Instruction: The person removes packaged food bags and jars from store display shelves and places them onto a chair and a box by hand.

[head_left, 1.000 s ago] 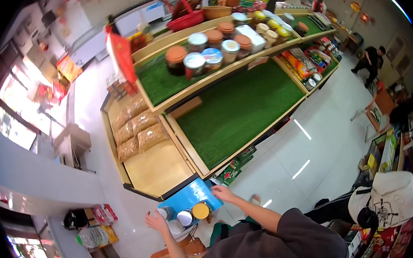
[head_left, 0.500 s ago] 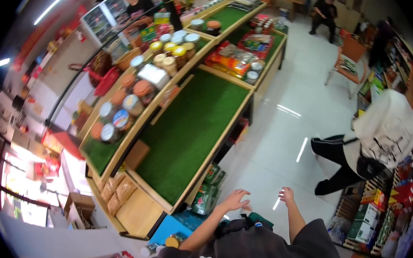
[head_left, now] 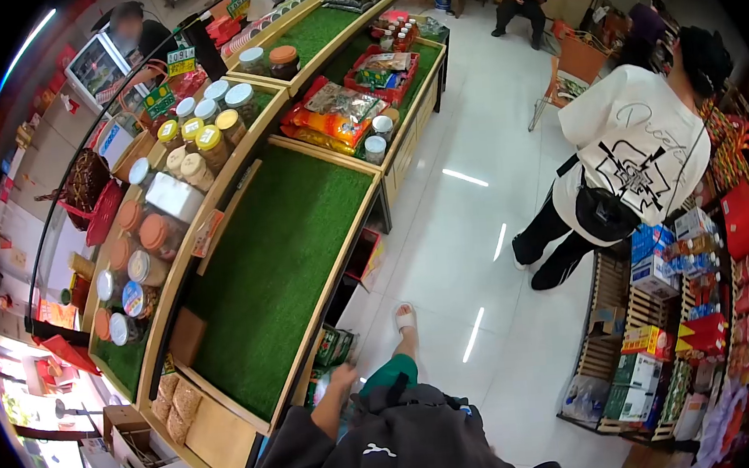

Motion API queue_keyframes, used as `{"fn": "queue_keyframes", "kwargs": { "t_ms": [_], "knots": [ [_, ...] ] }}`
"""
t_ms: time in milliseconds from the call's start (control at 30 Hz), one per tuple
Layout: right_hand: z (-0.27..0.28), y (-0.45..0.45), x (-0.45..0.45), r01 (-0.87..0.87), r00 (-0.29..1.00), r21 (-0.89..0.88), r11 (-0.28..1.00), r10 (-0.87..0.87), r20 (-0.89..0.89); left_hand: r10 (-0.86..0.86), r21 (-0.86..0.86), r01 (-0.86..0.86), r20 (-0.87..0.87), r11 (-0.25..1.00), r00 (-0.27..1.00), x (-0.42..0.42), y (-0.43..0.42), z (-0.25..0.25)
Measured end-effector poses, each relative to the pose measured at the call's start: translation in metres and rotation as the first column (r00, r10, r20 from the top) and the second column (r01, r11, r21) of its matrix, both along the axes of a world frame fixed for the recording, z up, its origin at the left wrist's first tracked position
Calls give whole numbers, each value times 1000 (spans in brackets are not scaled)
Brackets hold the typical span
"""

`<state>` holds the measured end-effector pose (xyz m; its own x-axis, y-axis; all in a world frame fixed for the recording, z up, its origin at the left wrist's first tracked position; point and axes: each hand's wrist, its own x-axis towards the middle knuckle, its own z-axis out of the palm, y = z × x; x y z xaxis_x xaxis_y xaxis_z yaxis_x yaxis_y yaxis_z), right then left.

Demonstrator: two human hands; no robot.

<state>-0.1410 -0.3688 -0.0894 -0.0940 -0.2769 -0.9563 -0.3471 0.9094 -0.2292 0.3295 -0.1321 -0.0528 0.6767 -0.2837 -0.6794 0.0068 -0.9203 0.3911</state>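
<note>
My left hand (head_left: 344,378) hangs low beside the front edge of the wooden shelf (head_left: 296,383), near green packages (head_left: 335,346) beneath it. The fingers are small and blurred, so their closure and any held item cannot be made out. My right hand is out of view. Next to my left hand, the shelf's lower tier has bare green turf (head_left: 263,269). On the upper tier stand several jars with orange, white and yellow lids, around a white box (head_left: 175,195). Bags of light brown food (head_left: 180,411) lie at the shelf's near left end.
At the right, a person in a white top (head_left: 636,147) faces shelves of boxed goods (head_left: 637,380). Another person (head_left: 522,2) sits at the back, near an orange chair (head_left: 574,69). A third person (head_left: 141,37) stands behind the display. Glossy floor (head_left: 446,255) runs between the shelves.
The view has turned right, away from the blue surface with jars. My left hand has lowered to the shelf's side; my right hand has left view. The person in white now stands more upright.
</note>
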Motion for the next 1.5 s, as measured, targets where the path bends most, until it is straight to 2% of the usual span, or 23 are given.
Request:
{"fn": "queue_keyframes", "kwargs": {
  "t_ms": [133, 267, 333, 367, 400, 433, 467, 533, 567, 600, 767, 867, 933, 967, 1000, 1133, 1200, 1267, 1333, 1367, 1400, 1467, 1500],
  "knots": [
    [0, -36, 69, -70, 997, 49, 996, 69, 31, 154, 110, -144, -91, 983, 984, 17, 56, -19],
    [-7, -152, 165, -203, 964, -158, 966, 226, 138, 235, 268, -171, -231, 948, 944, 60, 37, -37],
    [1, -232, 239, -352, 904, -355, 866, 413, 111, 303, 209, -244, -333, 947, 893, 99, -5, -44],
    [11, -265, 280, -318, 898, -472, 822, 421, 127, 295, 159, -270, -160, 950, 942, 117, -35, -60],
    [43, -290, 327, -285, 908, -570, 770, 408, 96, 309, -192, -338, -164, 921, 937, 138, -67, -70],
    [80, -311, 371, -209, 889, -626, 751, 413, 198, -12, -1, 13, 148, 1000, 989, 160, -100, -78],
    [113, -325, 408, -167, 869, -643, 747, 420, 262, 116, -135, -124, -64, 983, 991, 189, -136, -77],
    [159, -348, 469, -210, 837, -643, 736, 475, 271, 149, -286, -165, -77, 944, 986, 223, -233, -28],
    [156, -356, 488, -213, 828, -640, 738, 484, 283, 45, -397, 7, 121, 918, 992, 235, -274, 19],
    [154, -365, 504, -249, 815, -624, 741, 508, 278, 150, -553, -146, -38, 820, 988, 244, -310, 17],
    [73, -409, 521, -460, 809, -389, 798, 558, 186, 19, -640, 12, 41, 769, 999, 286, -413, 79],
    [21, -429, 491, -472, 869, -153, 868, 488, 87, -17, -441, 34, 43, 897, 999, 314, -411, 94],
    [14, -443, 478, -351, 934, -135, 927, 357, 24, 170, -359, -131, 79, 924, 982, 317, -379, 51],
    [7, -455, 474, -236, 970, -142, 961, 242, 29, 195, -238, -184, 23, 954, 980, 318, -367, 65],
    [4, -467, 473, -113, 992, -141, 983, 119, 31, 155, -30, -158, -69, 987, 985, 327, -338, 15],
    [-15, -539, 496, -143, 987, -229, 963, 157, 44, 401, 247, -347, -218, 905, 890, 322, -308, -4],
    [-41, -580, 507, -191, 955, -299, 935, 247, 163, 444, 171, -432, -37, 885, 895, 334, -325, -2],
    [-15, -620, 555, -198, 956, -286, 938, 249, 154, 545, 2, -547, -77, 837, 835, 346, -352, -3],
    [5, -655, 609, 52, 925, -174, 983, 18, 381, 473, -93, -468, 45, 879, 880, 366, -387, -29],
    [16, -669, 635, 114, 874, -143, 983, -31, 484, 435, -56, -437, -52, 898, 899, 382, -416, -21],
    [28, -681, 661, 90, 868, -185, 979, 14, 497, 396, -20, -403, -149, 915, 906, 398, -441, -13],
    [62, -693, 714, 57, 873, -284, 957, 90, 480, 141, -183, -153, -78, 971, 987, 434, -471, -56],
    [76, -698, 736, 43, 886, -342, 939, 122, 447, 187, -175, -205, -113, 963, 976, 448, -494, -55]
  ]
}}
